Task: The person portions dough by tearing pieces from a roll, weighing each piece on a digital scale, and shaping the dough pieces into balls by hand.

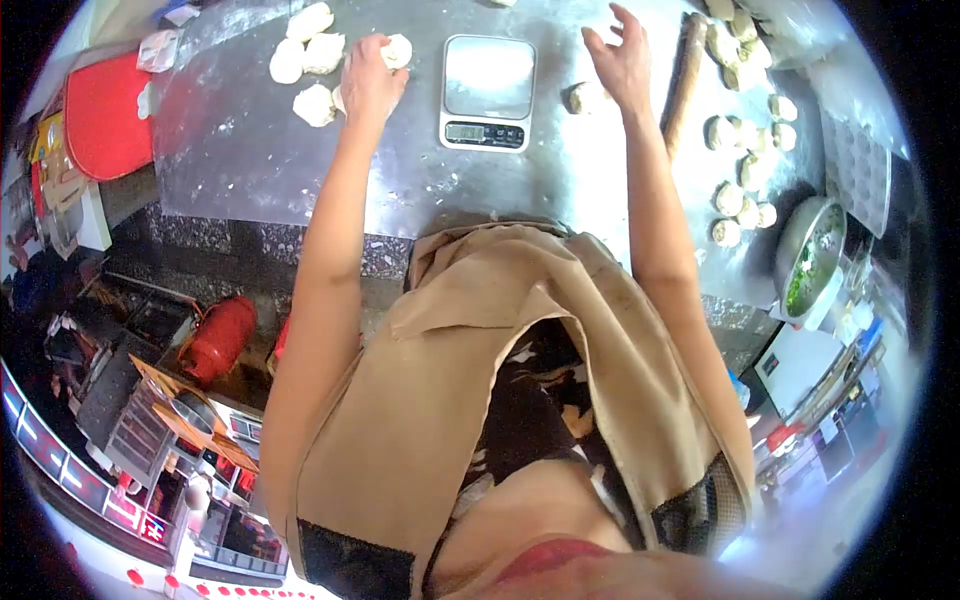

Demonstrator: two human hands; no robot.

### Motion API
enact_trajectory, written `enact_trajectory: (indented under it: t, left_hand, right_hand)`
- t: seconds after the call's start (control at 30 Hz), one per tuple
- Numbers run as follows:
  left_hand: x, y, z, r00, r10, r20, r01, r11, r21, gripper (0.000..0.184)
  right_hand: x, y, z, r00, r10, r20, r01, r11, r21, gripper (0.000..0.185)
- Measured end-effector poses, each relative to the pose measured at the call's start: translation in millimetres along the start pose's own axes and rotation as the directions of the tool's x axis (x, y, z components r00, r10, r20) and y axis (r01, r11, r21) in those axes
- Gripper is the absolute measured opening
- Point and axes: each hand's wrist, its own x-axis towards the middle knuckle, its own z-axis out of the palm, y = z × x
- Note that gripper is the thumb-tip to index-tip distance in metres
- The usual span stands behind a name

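Observation:
On the metal table (pixel 230 165), my left hand (pixel 370 82) is curled over the pale dough pieces (pixel 322 53) left of the digital scale (pixel 488 92). A dough piece (pixel 397 51) shows at its fingertips; whether the fingers grip it is unclear. Nothing lies on the scale's plate. My right hand (pixel 622 60) is over the table to the right of the scale, fingers apart, holding nothing. Just left of it rests a dough piece (pixel 587 98). A wooden rolling pin (pixel 686 88) lies right of that hand, with several small dough pieces (pixel 748 172) beyond.
A red board or lid (pixel 108 117) is at the table's left edge. At the right are a metal bowl (pixel 812 258) with green contents and a grey moulded tray (pixel 857 165). A red gas cylinder (pixel 218 338) stands on the floor at the lower left.

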Motion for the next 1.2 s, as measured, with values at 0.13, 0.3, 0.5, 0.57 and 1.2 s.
enact_trajectory:
  t: [0.13, 0.3, 0.5, 0.57, 1.2]
  left_hand:
    - [-15, 47, -10, 0.96, -0.004, 0.28, 0.165, 0.817, -0.553, 0.058]
    - [-9, 72, 4, 0.829, 0.171, 0.532, 0.16, 0.839, -0.52, 0.062]
    - [-27, 31, -8, 0.997, 0.071, 0.023, -0.056, 0.921, -0.385, 0.055]
    - [-49, 14, -22, 0.999, -0.028, 0.017, 0.032, 0.916, -0.399, 0.051]
    - [-97, 9, -45, 0.965, -0.235, -0.113, 0.173, 0.902, -0.396, 0.034]
  right_hand:
    - [-41, 25, -13, 0.995, 0.102, 0.016, -0.102, 0.995, 0.016, 0.057]
    - [-65, 14, -26, 0.956, 0.269, 0.117, -0.283, 0.951, 0.127, 0.053]
    - [-78, 2, -58, 0.939, 0.338, 0.064, -0.343, 0.934, 0.103, 0.05]
    - [-84, -9, -68, 0.9, 0.431, 0.061, -0.433, 0.901, 0.032, 0.045]
    - [-66, 8, -12, 0.901, 0.26, 0.348, -0.376, 0.867, 0.326, 0.041]
